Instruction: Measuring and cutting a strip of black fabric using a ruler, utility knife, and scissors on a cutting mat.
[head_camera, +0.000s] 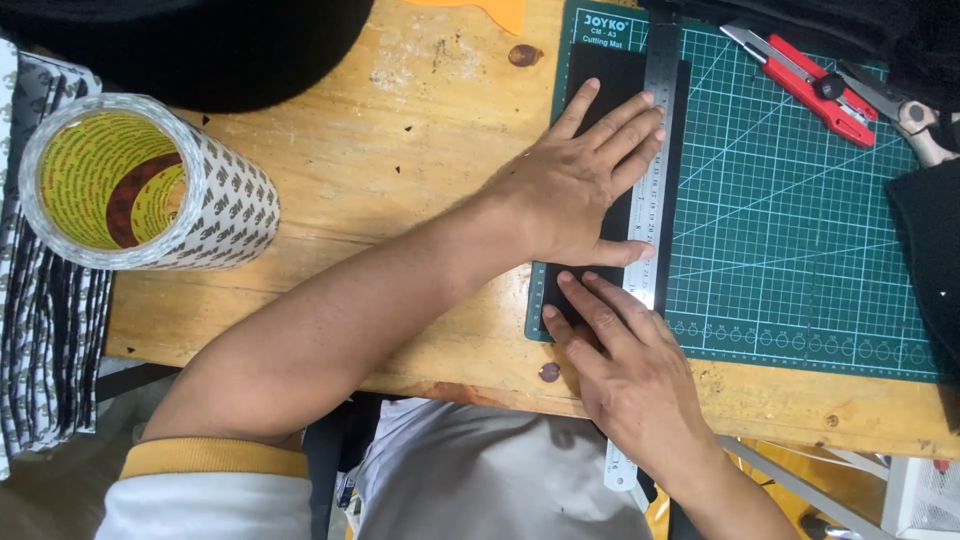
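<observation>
Head view: left hand (580, 185) lies flat, fingers spread, pressing a black sheet (610, 110) and the steel ruler (655, 150) down onto the green cutting mat (790, 200), prob. so neither slips; its grip is released, palm down, clasping nothing. Right hand (625, 365) sits nearer, fingers stretched flat over the near end of the black sheet and ruler at the mat's near left corner, also unclenched w/ nothing grasped, just pinning. Ruler runs near-to-far along the sheet's right edge, its near end sticking out past the counter (400, 150) edge under the right wrist, so it looks lined up as a straightedge. Red utility knife (810, 85) lies on the mat's far right, well apart from both hands, w/ a metal plier-like tool (915, 115) just beside it. Big roll of patterned tape (140, 185) stands on the counter's left side; stack of patterned fabric (45, 330) hangs at the far left edge. Dark cloth (930, 250) overlaps the mat's right edge
</observation>
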